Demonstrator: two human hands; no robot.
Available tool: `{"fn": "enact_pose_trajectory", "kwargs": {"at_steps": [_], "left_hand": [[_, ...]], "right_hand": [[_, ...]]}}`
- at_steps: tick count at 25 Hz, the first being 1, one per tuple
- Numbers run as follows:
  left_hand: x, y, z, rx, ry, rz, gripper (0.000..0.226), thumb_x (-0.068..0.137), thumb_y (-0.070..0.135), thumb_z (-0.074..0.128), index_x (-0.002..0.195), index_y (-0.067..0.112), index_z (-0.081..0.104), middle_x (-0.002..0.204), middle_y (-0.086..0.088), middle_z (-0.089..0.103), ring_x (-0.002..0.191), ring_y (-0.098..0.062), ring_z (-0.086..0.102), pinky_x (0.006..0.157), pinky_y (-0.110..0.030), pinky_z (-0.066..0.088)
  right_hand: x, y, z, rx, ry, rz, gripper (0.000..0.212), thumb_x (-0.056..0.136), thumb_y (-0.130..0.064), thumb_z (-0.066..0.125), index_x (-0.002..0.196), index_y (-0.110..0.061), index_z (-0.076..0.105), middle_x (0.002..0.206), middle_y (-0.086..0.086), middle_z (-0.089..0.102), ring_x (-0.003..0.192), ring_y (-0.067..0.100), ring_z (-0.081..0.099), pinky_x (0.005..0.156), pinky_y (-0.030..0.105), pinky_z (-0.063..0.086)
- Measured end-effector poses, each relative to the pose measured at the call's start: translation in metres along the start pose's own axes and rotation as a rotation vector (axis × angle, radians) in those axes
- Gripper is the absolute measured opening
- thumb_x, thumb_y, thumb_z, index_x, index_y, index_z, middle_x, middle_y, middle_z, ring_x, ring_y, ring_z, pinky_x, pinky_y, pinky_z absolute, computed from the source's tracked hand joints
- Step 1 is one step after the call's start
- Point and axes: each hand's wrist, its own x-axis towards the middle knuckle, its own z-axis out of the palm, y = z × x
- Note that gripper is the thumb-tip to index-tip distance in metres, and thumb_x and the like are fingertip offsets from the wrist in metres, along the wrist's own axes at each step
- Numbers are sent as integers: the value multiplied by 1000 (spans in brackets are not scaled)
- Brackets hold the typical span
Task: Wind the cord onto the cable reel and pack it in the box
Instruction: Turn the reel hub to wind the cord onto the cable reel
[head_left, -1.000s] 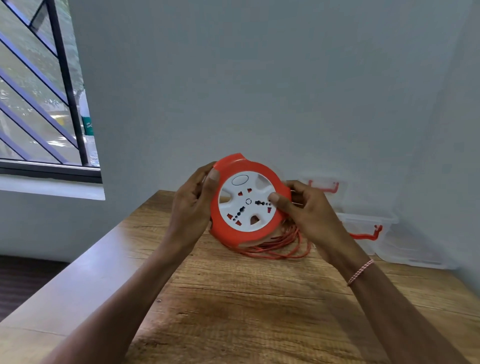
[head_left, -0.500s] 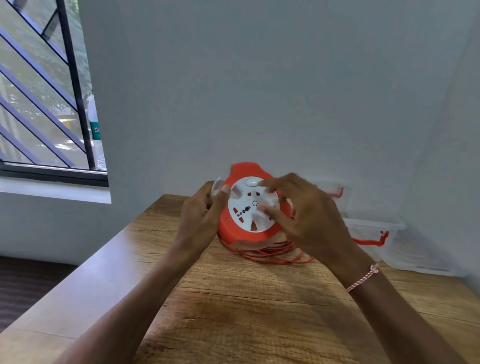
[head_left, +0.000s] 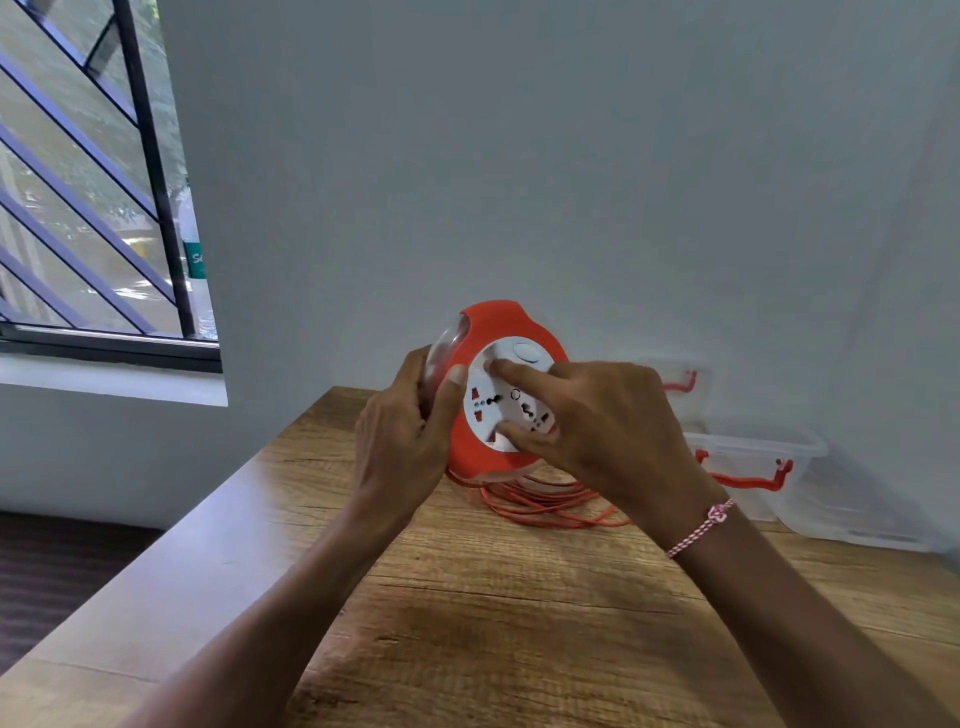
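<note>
- The rear face of the round orange plastic cable reel with a white socket face is hidden from the camera, and the right hand covers its right edge.
- A clear curved piece at the reel's upper left edge is blurred; what it is cannot be told.
- Part of the loose thin orange cord lies behind the right hand and wrist, so where it joins the reel is out of sight.
- The clear plastic storage box with red latch handles sits at the far right corner against the wall, its near side partly blocked by the right forearm; a second clear piece with a red latch stands just behind it.
- The reel is held tilted on edge above the wooden counter, between the two hands, socket face toward the camera.
- The cord lies in slack loops on the counter directly under the reel, near the box but apart from it.
- The left hand is curled round the reel's left rim, thumb pressed on the orange front, fingers wrapped behind.
- The right hand is spread across the white socket face, index fingertip near the oval button, thumb tip on the lower part of the face.
- A pink and white braided thread band circles the right wrist.
</note>
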Motion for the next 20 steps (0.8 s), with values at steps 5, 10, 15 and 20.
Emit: {"fn": "enact_pose_trajectory", "kwargs": {"at_steps": [5, 10, 15, 20], "left_hand": [[-5, 4, 6, 1, -1, 29, 66, 101, 74, 37, 145, 28, 53, 96, 1, 79, 79, -15, 79, 67, -49, 67], [-5, 4, 6, -41, 13, -34, 43, 100, 66, 43, 132, 40, 55, 91, 17, 76, 81, -6, 79, 64, -42, 68], [4, 5, -1, -140, 59, -152, 41, 99, 67, 43, 119, 36, 61, 97, 20, 75, 86, -7, 77, 65, -48, 66], [2, 3, -3, 46, -18, -46, 60, 100, 67, 41, 143, 29, 54, 93, 16, 74, 83, -11, 79, 70, -47, 69]], "right_hand": [[-1, -15, 14, 448, 42, 549, 65, 79, -79, 63, 116, -26, 63, 99, -2, 78, 69, 11, 73, 54, 22, 59], [-2, -12, 20, 491, 77, 615, 54, 83, -75, 62, 113, -30, 63, 89, -11, 74, 62, 0, 66, 54, 11, 51], [-11, 13, 6, 388, 150, 333, 40, 95, -57, 63, 120, -26, 61, 113, -10, 60, 68, 3, 59, 58, 17, 52], [-11, 3, 15, 34, -71, 33, 71, 91, -53, 69, 153, -34, 40, 134, 8, 66, 100, 27, 72, 62, 39, 63]]}}
